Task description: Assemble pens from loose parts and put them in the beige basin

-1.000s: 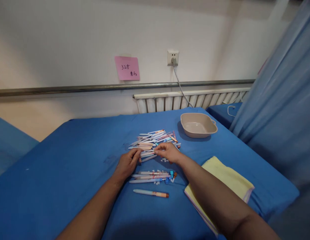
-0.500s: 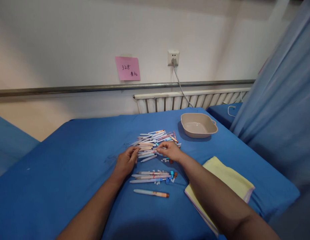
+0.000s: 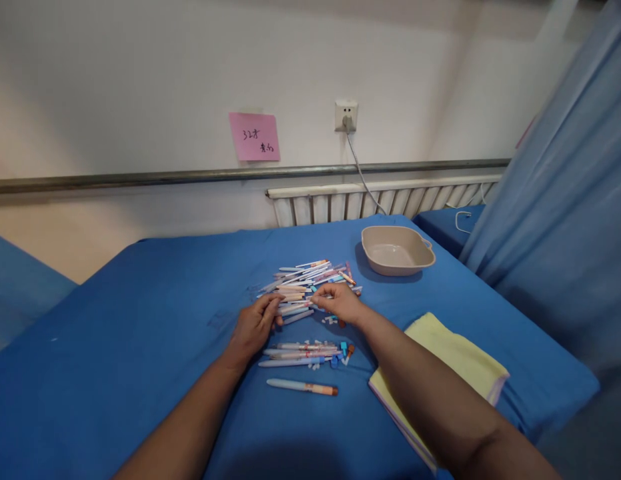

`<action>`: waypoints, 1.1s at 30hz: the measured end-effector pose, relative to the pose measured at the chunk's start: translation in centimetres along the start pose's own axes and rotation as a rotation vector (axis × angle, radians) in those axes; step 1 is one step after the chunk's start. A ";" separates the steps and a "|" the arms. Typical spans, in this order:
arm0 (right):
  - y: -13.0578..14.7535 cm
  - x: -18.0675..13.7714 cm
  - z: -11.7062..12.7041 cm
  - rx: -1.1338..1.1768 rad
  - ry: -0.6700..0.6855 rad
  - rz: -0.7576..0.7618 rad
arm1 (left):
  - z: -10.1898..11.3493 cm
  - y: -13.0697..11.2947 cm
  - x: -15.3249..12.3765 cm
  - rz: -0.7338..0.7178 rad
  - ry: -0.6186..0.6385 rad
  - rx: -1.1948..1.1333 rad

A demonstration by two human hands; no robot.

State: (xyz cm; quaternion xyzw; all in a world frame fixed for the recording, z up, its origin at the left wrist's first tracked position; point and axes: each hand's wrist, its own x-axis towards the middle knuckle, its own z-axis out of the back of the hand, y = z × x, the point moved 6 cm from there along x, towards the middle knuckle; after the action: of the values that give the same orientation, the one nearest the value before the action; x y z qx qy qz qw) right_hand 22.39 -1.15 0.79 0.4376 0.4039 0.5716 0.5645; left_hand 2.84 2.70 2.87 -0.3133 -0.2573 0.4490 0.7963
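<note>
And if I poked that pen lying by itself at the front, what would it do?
The lone pen would probably roll, since its body looks long and rounded. It's likely stiff, because it lies straight. It's probably light too, as it looks so slim next to the left hand.

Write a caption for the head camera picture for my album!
Left hand and right hand among scattered pens on blue cloth, beige basin beyond.

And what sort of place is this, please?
Perhaps a clinic or treatment room, not certain: a blue curtain hangs beside a blue-covered table or bed, and a long rail runs along the wall.
</note>
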 end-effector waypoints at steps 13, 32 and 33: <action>-0.6 0.7 0.7 0.045 -0.064 0.051 | 0.7 -0.4 -0.1 0.022 -0.044 -0.035; 1.6 -0.5 3.7 -0.314 -0.250 0.142 | 4.0 0.7 -0.1 0.104 -0.422 0.049; 1.9 -0.6 3.7 -0.319 -0.256 0.160 | 3.9 0.7 -0.1 0.105 -0.408 0.045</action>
State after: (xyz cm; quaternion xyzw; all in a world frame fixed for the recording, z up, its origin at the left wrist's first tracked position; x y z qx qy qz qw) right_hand 25.37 -1.98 3.62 0.4424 0.1973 0.6111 0.6260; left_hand -0.29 3.94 4.92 -0.2110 -0.3865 0.5498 0.7098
